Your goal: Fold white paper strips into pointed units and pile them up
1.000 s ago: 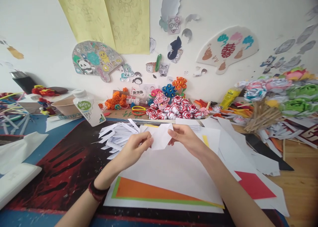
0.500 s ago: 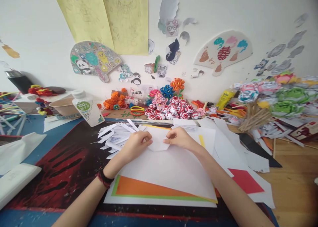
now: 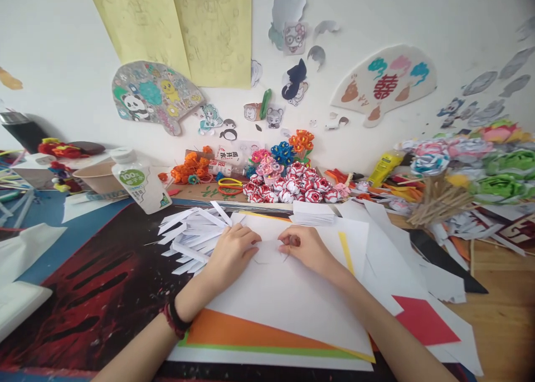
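Note:
Between my two hands is a small white piece of paper (image 3: 268, 252), hard to tell from the large white sheet (image 3: 288, 298) beneath. My left hand (image 3: 238, 251) pinches its left edge between thumb and fingers. At the right edge, my right hand (image 3: 305, 248) has thumb and forefinger closed on it. Orange paper (image 3: 251, 332) and green paper edges show under the large sheet. A pile of white paper strips (image 3: 192, 234) lies left of my left hand.
Behind stand a glue bottle (image 3: 142, 184), red-and-white paper flowers (image 3: 292, 187) and a stack of small white papers (image 3: 313, 212). Red paper (image 3: 426, 320) and white scraps lie at right, a white box-like object (image 3: 20, 309) at left.
The small paper and both hands are slightly lower and closer to the large sheet. The paper now appears flatter and narrower between the fingers. The camera view has shifted a little.

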Motion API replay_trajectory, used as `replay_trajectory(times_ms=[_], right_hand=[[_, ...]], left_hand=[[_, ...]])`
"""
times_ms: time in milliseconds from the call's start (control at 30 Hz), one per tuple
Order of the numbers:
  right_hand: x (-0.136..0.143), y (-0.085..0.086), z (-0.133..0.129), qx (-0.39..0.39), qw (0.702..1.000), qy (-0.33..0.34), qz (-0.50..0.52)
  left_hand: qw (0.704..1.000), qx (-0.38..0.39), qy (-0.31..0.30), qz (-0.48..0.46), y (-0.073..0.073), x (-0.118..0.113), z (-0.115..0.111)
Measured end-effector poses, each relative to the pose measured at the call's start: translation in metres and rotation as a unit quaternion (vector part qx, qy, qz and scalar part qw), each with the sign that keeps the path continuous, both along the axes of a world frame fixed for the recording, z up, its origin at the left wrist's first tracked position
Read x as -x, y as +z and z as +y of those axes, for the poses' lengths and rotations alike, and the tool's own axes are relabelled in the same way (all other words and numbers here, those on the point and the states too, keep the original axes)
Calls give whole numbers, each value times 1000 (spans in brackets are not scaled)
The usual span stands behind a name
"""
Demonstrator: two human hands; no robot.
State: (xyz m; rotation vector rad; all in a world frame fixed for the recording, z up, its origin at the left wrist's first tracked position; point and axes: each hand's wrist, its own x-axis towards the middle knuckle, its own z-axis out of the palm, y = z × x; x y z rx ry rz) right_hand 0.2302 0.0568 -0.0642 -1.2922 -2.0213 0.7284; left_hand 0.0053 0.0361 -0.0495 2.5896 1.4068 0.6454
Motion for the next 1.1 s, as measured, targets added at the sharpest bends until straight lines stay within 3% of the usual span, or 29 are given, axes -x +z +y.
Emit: replay_trajectory(times_ms=[300,533,1100], right_hand=[[2,-1,-4,-27,1000,-2,-5],[4,3,-8,-95,994,19,-59],[8,6,-19,-219,951,48,-215]], left_hand=[[999,-48,-24,11,-7,2,-2],[995,-91,-47,23,-11,1,-4],[987,-100,-57,113,-5,-2,-13]])
